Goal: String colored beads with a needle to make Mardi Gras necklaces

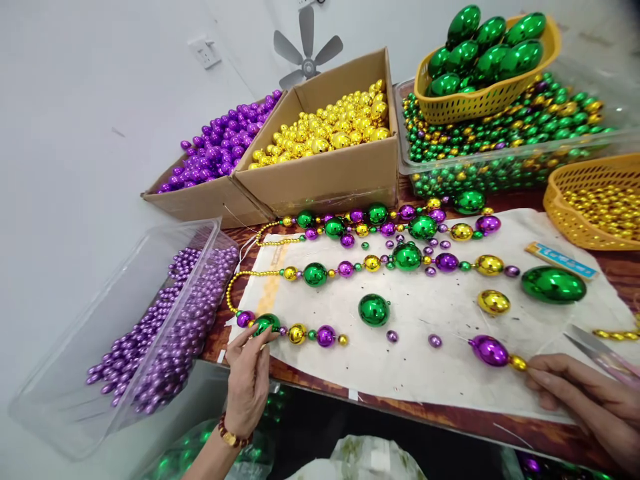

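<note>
My left hand is closed at the near left edge of the white cloth, its fingertips on a green bead. That bead sits in a strand with purple, gold and small green beads, ending in a small gold bead. On the right, my right hand pinches at the outer end of a small gold bead, which adjoins a purple bead. Thin thread shows near them. Between the hands lie a loose green bead and two small lilac beads.
Other bead strands cross the white cloth. Scissors lie beside my right hand. Behind are cardboard boxes of gold and purple beads, plus yellow baskets. A clear bin of lilac beads stands left.
</note>
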{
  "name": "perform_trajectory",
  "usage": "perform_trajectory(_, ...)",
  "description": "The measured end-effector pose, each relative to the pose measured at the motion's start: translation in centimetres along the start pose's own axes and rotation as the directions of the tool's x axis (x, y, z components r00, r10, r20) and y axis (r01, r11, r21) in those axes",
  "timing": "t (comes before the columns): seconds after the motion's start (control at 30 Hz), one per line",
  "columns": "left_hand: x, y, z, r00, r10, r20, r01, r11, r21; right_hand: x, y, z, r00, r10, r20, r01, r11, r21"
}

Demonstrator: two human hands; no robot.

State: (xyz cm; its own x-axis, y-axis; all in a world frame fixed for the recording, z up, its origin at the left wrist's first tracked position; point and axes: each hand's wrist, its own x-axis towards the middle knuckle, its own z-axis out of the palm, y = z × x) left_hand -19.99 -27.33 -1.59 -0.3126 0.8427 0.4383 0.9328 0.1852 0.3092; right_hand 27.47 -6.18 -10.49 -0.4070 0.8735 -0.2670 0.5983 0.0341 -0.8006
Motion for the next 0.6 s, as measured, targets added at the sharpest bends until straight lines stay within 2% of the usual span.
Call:
perform_trajectory(0.17,0.0,0.6,0.2,0.999,0.028,0.021,-0.028,1.0,-0.015,0.1,-1.7,-0.3,0.993,-0.106,-0.051,0.105,0.994,-0.02)
perform_trajectory(0.27,-0.2,1.1,0.4,0.997,0.04,0.073,-0.038,0.999,-0.029,0.2,-2.6,-0.5,0.988,-0.134,-0.077,0.135,0.991,0.001)
perform_trajectory(0.6,-0.4,3.1,1.7,0.976,0.084,0.199,-0.074,0.996,-0.054,0.2,-3.3,-0.6,0.999,-0.028,-0.033,0.029,0.999,0.043)
